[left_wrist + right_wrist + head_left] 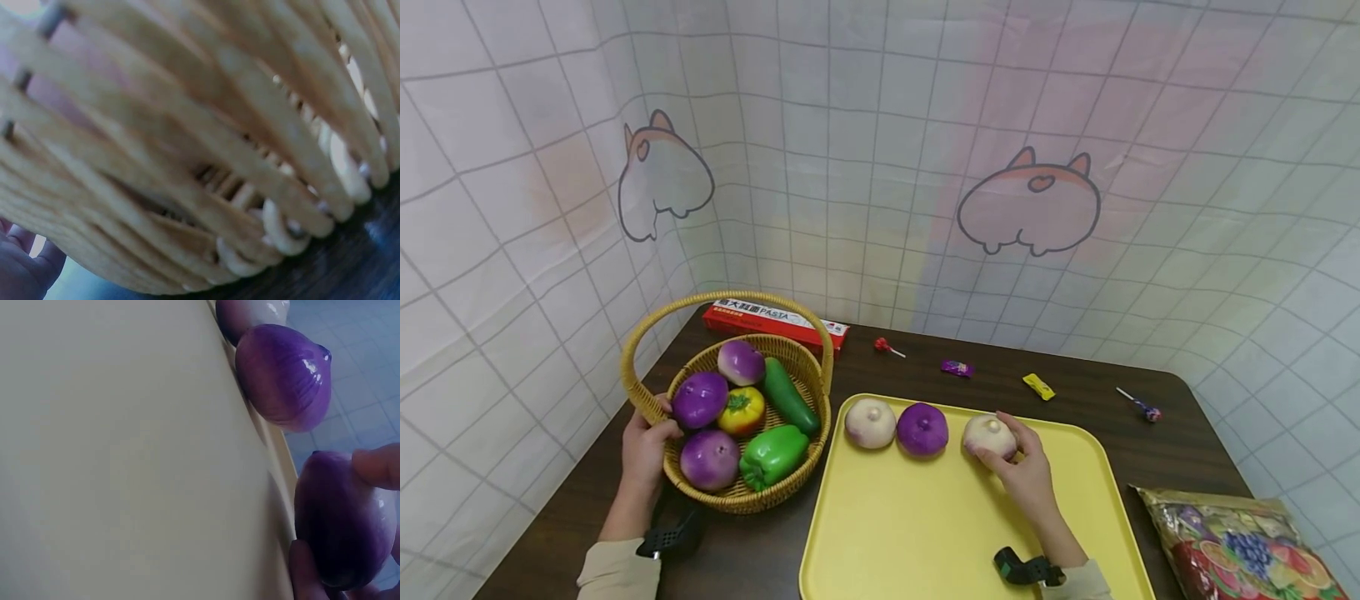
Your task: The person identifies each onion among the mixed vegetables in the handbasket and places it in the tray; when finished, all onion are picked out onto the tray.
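Nearest me, a bright snack bag point(1240, 546) runs off the lower right corner of the dark table point(580, 517), so only part of it shows. On the yellow tray point(925, 533) the right hand point(1026, 475) curls its fingers round a pale onion point(987, 433), which sits on the tray's far part; from above the hand covers its near side, and the wrist view shows the onion point(340, 525) purple underneath, with fingertips point(375, 467) pinching it. Just beside it on the tray lie a purple onion point(922, 429) and another pale onion point(870, 422), the three in a row. To the left, the left hand point(643, 450) grips the near rim of the wicker basket point(741, 496); its fingers are mostly hidden behind the weave, and the wrist camera sees little but blurred cane point(206, 156). Inside lie purple onions, a tomato point(741, 410), a cucumber point(788, 395) and a green pepper point(772, 455). Beyond, a red pasta box point(775, 321) is partly hidden behind the basket handle, and small sweets point(958, 367) lie scattered near the wall.
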### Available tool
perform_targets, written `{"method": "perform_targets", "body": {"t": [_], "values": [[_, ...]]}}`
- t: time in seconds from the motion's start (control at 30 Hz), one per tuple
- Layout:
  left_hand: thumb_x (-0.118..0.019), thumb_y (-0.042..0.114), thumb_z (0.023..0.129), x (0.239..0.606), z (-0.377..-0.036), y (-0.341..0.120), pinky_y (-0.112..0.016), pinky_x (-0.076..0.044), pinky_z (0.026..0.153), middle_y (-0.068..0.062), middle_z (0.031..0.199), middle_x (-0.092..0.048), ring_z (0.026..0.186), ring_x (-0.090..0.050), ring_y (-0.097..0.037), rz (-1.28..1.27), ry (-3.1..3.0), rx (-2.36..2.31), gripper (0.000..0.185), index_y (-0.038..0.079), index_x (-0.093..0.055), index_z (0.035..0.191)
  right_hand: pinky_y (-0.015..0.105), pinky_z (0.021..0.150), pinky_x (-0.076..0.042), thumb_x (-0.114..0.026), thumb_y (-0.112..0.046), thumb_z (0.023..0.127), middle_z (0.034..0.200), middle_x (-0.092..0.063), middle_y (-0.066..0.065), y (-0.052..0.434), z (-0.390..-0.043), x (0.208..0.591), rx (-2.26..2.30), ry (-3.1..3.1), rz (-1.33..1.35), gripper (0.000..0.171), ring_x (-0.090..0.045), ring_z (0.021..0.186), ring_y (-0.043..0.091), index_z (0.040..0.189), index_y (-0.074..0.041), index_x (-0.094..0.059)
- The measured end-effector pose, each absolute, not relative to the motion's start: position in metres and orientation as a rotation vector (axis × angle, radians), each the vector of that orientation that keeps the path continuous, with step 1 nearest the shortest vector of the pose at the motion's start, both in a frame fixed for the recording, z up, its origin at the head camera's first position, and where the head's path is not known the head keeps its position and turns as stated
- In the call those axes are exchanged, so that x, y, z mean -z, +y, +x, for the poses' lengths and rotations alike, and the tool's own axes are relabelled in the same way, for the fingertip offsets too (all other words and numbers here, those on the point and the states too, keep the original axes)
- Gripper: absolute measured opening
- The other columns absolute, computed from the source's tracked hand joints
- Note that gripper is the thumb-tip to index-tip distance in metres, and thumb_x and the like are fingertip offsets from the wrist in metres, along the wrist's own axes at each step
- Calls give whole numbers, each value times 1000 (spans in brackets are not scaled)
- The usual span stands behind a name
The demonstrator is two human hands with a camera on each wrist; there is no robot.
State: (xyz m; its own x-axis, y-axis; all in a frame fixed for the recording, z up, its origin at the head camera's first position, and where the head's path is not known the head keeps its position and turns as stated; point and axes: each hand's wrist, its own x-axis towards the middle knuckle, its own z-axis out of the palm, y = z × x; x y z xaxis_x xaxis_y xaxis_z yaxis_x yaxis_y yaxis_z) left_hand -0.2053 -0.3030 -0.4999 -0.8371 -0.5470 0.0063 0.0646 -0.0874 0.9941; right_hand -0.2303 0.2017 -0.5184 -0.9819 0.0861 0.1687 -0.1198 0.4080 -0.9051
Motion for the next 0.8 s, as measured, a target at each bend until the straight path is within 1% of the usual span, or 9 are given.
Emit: {"method": "perform_targets", "body": {"t": [0.17, 0.27, 0.37, 0.47, 0.57, 0.7, 0.8], "values": [[-47, -16, 78, 500, -205, -303, -19, -40, 67, 1, 101, -50, 89, -44, -15, 527, -1786, 1972, 30, 8, -51, 97, 24, 78, -43, -82, -14, 79, 134, -40, 17, 202, -228, 517, -1576, -2538, 84, 69, -43, 106, 24, 139, -10, -49], [-47, -16, 78, 500, -205, -303, -19, -40, 67, 1, 100, -50, 88, -44, -15, 523, -1785, 1976, 31, 9, -51, 96, 24, 79, -44, -83, -16, 78, 131, -38, 17, 202, -228, 516, -1555, -2563, 72, 71, -44, 104, 26, 140, -11, -48], [-47, -16, 78, 499, -205, -303, -20, -40, 67, 1, 100, -50, 88, -44, -15, 523, -1787, 1979, 31, 9, -51, 96, 26, 84, -46, -83, -15, 77, 134, -41, 17, 202, -228, 516, -1535, -2567, 69, 75, -48, 109, 27, 142, -8, -45], [-46, -16, 77, 499, -205, -303, -20, -39, 67, 1, 100, -50, 89, -44, -15, 507, -1792, 1970, 30, 7, -50, 96, 32, 91, -47, -83, -15, 77, 137, -46, 16, 202, -229, 517, -1528, -2566, 84, 77, -51, 115, 29, 142, -5, -42], [-46, -16, 76, 498, -205, -302, -19, -39, 68, 1, 101, -49, 90, -43, -15, 493, -1797, 1960, 29, 5, -49, 96, 37, 93, -47, -83, -16, 78, 137, -49, 17, 203, -230, 517, -1523, -2576, 81, 77, -53, 117, 30, 141, -3, -42], [-46, -16, 76, 498, -205, -302, -19, -39, 69, 1, 101, -50, 91, -43, -15, 495, -1792, 1962, 29, 4, -49, 96, 34, 92, -47, -84, -18, 77, 135, -47, 18, 203, -230, 518, -1487, -2601, 68, 74, -56, 113, 31, 138, -4, -46], [-46, -16, 76, 498, -205, -302, -19, -39, 69, 1, 102, -50, 92, -43, -15, 502, -1792, 1962, 29, 5, -49, 96, 32, 93, -46, -84, -17, 77, 134, -43, 19, 204, -230, 520, -1481, -2607, 73, 73, -56, 112, 31, 139, -4, -46]]}}
